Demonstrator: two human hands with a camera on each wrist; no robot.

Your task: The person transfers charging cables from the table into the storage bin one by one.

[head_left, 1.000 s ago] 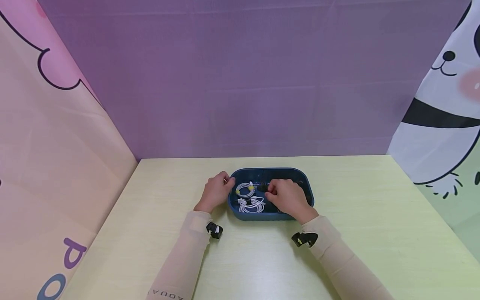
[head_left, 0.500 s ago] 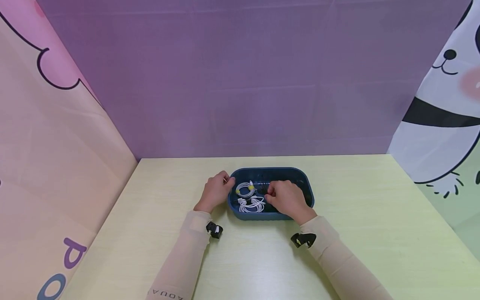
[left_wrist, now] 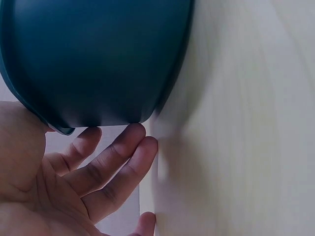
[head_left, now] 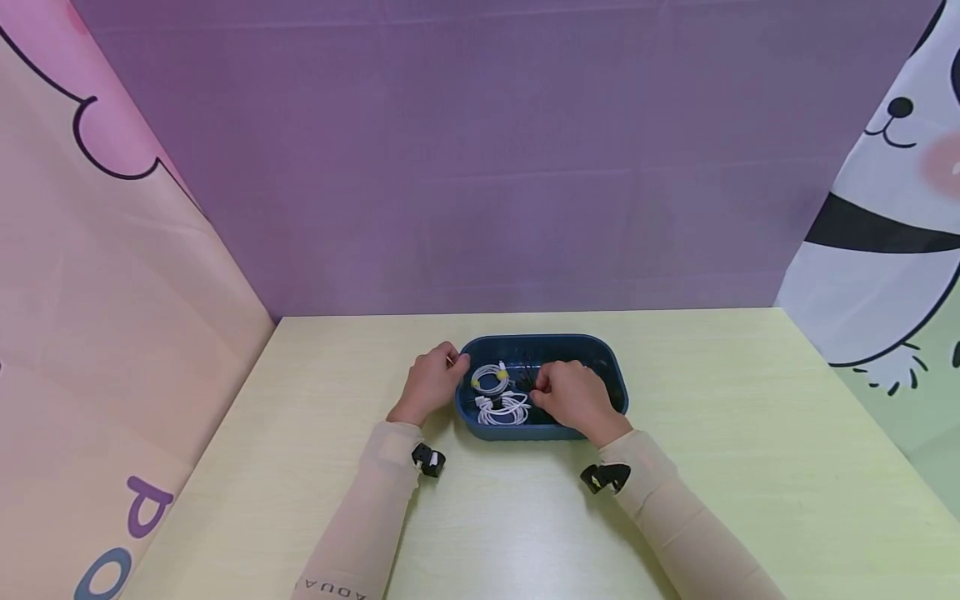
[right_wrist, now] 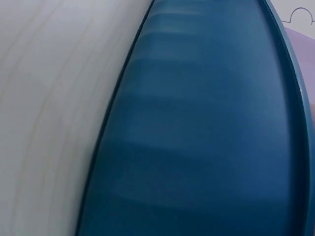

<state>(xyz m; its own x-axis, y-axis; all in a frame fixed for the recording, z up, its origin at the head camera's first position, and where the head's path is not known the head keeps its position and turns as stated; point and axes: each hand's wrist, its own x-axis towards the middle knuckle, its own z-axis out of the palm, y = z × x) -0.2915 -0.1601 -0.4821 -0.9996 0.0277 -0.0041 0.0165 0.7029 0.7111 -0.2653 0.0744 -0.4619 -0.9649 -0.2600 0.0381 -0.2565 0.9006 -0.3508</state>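
Observation:
A dark blue plastic bin [head_left: 495, 432] stands on the table. My left hand [head_left: 431, 385] grips its left end, thumb over the rim; in the left wrist view several fingertips [left_wrist: 134, 132] touch the outer wall. Inside the bin, toward its left, lie a coiled white cable with yellow ties [head_left: 491, 379] and a second bundled white cable [head_left: 504, 409]. My right hand [head_left: 579, 396] reaches into the bin, its thumb and forefinger pinching at a thin black cable [head_left: 527, 377]. That hand hides part of the cable. From the right wrist only the bin's outer wall [right_wrist: 206, 108] shows.
The pale wooden table [head_left: 510, 517] extends around the bin. A purple cloth [head_left: 487, 167] hangs behind its back edge. Printed cloths stand at the left [head_left: 112, 333] and right [head_left: 870, 283].
My right hand has shifted very slightly left, and the black strands by its fingertips have moved a little. My left hand and the bin stay where they were.

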